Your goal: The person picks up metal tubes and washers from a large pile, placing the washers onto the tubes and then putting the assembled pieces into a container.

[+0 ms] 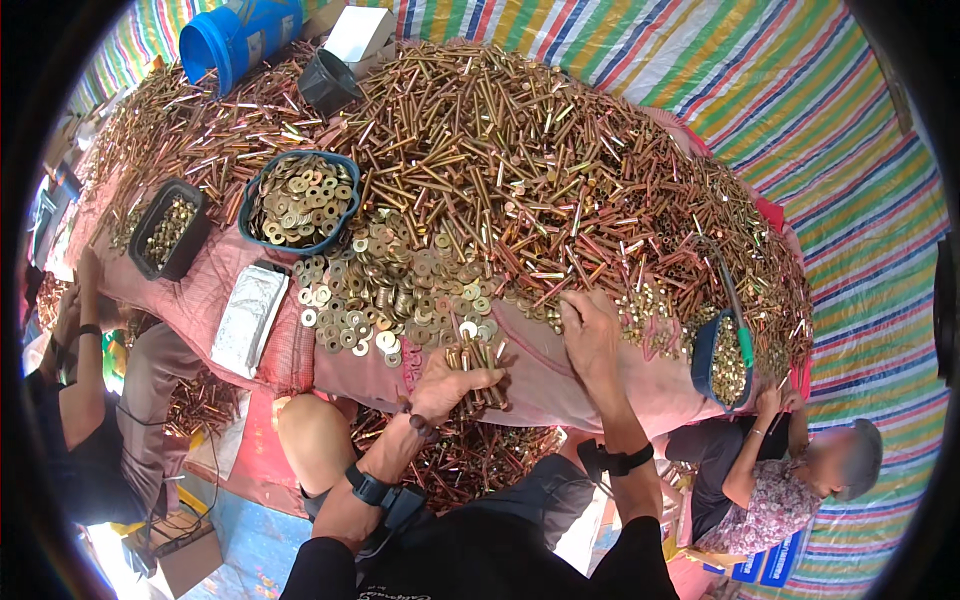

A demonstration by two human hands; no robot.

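Observation:
My left hand (447,386) is closed around a bunch of bolts (478,372), brass-coloured with a pinkish sheen, held over the near edge of the cloth-covered heap. My right hand (592,335) reaches to the lower edge of the big pile of loose bolts (560,190), beside small gold nuts (640,315). Its fingers are curled downward, and what they pinch, if anything, is hidden. Just beyond my left hand spread flat round washers (385,290), some stacked. A blue basin (353,212) full of washers stands among them.
A dark tub of nuts (168,232) and a silver packet (250,318) lie left. Right, a blue tub of nuts (722,365) stands near a green-handled tool (740,325). A blue bucket (235,45) lies at the back. People sit at left and right (770,490).

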